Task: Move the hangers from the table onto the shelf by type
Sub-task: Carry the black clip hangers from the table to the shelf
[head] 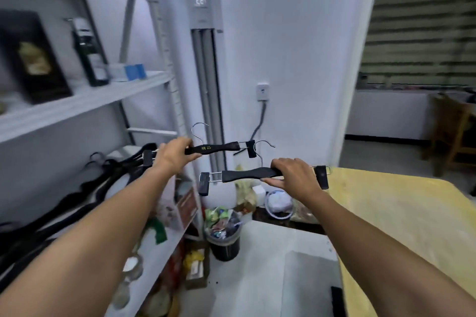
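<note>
Forearms: the left forearm (98, 234) and right forearm (386, 247) are both reaching out from the bottom edge, with the elbows cut off by the frame.
Left hand (175, 154): its fingers are curling over the bar of a black clip hanger (219, 148), thumb underneath. The hand is hiding the bar's left part, and only the far-left clip is peeking out beyond the knuckles.
Right hand (291, 175): it is gripping a second black clip hanger (247, 174) near its right end, fingers over the top and thumb below, covering that stretch of bar.
Hangers: both are being held roughly level in the air between shelf and table, the left one sitting higher. Gold lettering on it is too small to read.
Shelf (77, 108): a lower level is carrying a heap of dark hangers (77, 195), blurring together so I cannot count them.
Table (412, 213): yellow-covered, it is running off the right edge.
Floor: a full bin (224, 237) is standing below the hands, its contents hard to make out.
</note>
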A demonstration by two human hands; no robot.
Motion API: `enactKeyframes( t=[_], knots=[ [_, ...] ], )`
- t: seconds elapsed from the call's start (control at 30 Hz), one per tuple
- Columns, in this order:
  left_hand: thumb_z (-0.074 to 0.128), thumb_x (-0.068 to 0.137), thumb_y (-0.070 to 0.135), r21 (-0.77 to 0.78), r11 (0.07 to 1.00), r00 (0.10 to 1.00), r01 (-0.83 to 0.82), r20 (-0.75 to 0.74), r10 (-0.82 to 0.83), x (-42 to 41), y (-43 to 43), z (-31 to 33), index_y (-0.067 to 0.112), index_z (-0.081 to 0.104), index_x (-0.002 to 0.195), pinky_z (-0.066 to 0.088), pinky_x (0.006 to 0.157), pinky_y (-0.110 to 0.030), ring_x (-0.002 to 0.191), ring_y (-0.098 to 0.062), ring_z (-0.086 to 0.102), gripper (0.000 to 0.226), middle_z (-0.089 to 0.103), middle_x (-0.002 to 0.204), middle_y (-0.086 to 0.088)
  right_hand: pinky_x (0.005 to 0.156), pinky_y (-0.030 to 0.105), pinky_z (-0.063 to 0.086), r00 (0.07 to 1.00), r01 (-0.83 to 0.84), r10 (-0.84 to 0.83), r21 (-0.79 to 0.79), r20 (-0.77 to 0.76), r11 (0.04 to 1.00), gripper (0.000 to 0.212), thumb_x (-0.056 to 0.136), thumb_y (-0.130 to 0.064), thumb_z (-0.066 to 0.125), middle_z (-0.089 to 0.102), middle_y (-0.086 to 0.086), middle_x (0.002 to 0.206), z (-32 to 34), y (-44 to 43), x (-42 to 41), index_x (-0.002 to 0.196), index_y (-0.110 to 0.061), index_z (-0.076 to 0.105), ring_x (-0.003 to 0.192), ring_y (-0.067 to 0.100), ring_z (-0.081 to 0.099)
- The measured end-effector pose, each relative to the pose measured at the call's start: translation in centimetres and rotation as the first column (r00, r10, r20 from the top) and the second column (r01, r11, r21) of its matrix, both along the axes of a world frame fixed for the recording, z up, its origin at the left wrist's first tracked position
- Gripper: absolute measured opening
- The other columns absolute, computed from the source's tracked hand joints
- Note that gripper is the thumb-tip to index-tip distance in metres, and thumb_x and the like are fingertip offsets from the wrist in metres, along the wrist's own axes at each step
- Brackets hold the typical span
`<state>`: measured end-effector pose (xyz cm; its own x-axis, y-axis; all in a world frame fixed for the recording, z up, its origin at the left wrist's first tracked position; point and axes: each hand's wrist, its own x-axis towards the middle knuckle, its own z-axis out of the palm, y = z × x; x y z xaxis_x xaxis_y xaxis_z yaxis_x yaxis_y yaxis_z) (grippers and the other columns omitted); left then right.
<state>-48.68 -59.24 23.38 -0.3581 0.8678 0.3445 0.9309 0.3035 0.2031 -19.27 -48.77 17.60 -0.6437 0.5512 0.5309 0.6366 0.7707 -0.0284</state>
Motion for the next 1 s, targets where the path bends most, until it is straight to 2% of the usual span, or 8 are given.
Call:
enactKeyframes(
  t=[0.1,0.27,0.37,0.43,0.5,0.63,0.83,1.0],
  knots=[
    [0.065,0.084,0.042,0.005,0.996,0.996,-0.087,0.006,0.087,-2.6,-4.3,-0.6,0.016,0.057,0.088,0.037,0.072,-0.034,0.097,-0.028,0.061,0.027,0.067,0.097,-0.007,0.064,0.03,0.027,0.993,-0.116,0.115,0.013,0.03,0.993,0.044,0.084,-0.06,0.057,0.062,0.002,0.076,-0.7,-1.5,-4.4,0.08,-0.017,0.055,0.074,0.027,0.059],
    [0.065,0.083,0.045,0.013,0.966,0.966,-0.259,0.007,0.259,-7.0,-10.6,-0.6,0.016,0.059,0.093,0.038,0.078,-0.035,0.103,-0.027,0.059,0.031,0.067,0.104,-0.006,0.058,0.029,0.028,0.961,-0.276,0.274,0.047,0.039,0.96,0.045,0.082,-0.064,0.056,0.061,0.001,0.074,-0.9,-4.7,-11.1,0.079,-0.019,0.053,0.071,0.024,0.059],
    [0.067,0.081,0.045,0.059,0.939,0.94,-0.34,0.061,0.336,-8.4,-14.8,-1.1,0.017,0.06,0.092,0.038,0.076,-0.035,0.097,-0.026,0.059,0.03,0.067,0.098,-0.004,0.061,0.03,0.032,0.92,-0.388,0.384,0.037,0.072,0.921,0.048,0.083,-0.065,0.052,0.063,0.002,0.079,-1.3,-7.2,-14.4,0.084,-0.017,0.055,0.073,0.024,0.059],
    [0.068,0.081,0.043,0.044,0.925,0.923,-0.378,0.094,0.373,-9.0,-17.8,-1.6,0.02,0.055,0.081,0.037,0.074,-0.034,0.092,-0.026,0.059,0.027,0.062,0.087,-0.002,0.062,0.029,0.03,0.891,-0.453,0.45,0.041,0.064,0.89,0.048,0.082,-0.064,0.054,0.065,0.002,0.08,-1.6,-8.9,-16.3,0.085,-0.016,0.057,0.075,0.024,0.061],
    [0.068,0.081,0.043,0.005,0.907,0.901,-0.421,0.114,0.418,-9.5,-21.3,-2.2,0.021,0.046,0.073,0.034,0.071,-0.034,0.087,-0.027,0.056,0.032,0.055,0.078,0.001,0.064,0.028,0.033,0.865,-0.498,0.494,0.036,0.084,0.866,0.05,0.082,-0.067,0.05,0.065,0.0,0.083,-1.8,-11.1,-18.4,0.086,-0.018,0.057,0.078,0.022,0.062],
    [0.068,0.082,0.042,-0.042,0.867,0.856,-0.496,0.145,0.497,-10.3,-28.3,-3.8,0.018,0.046,0.075,0.036,0.066,-0.033,0.08,-0.025,0.052,0.033,0.055,0.079,0.0,0.075,0.032,0.04,0.804,-0.589,0.587,-0.013,0.097,0.808,0.048,0.083,-0.069,0.047,0.064,-0.002,0.084,-2.5,-15.9,-21.6,0.085,-0.021,0.053,0.082,0.019,0.061],
    [0.068,0.082,0.041,-0.051,0.808,0.786,-0.587,0.205,0.584,-10.0,-38.4,-4.6,0.024,0.035,0.062,0.034,0.066,-0.034,0.072,-0.021,0.043,0.043,0.045,0.066,0.006,0.075,0.031,0.038,0.727,-0.677,0.662,0.034,0.179,0.735,0.05,0.085,-0.067,0.046,0.062,-0.002,0.086,-2.9,-23.7,-24.4,0.089,-0.018,0.055,0.084,0.019,0.06],
    [0.068,0.082,0.043,-0.076,0.749,0.714,-0.658,0.253,0.653,-8.9,-47.1,-6.0,0.021,0.045,0.071,0.034,0.066,-0.033,0.077,-0.024,0.051,0.033,0.054,0.077,0.001,0.072,0.028,0.031,0.671,-0.738,0.728,0.035,0.145,0.674,0.048,0.086,-0.065,0.048,0.06,-0.002,0.082,-2.7,-31.7,-25.5,0.086,-0.017,0.053,0.081,0.018,0.058]
  ],
)
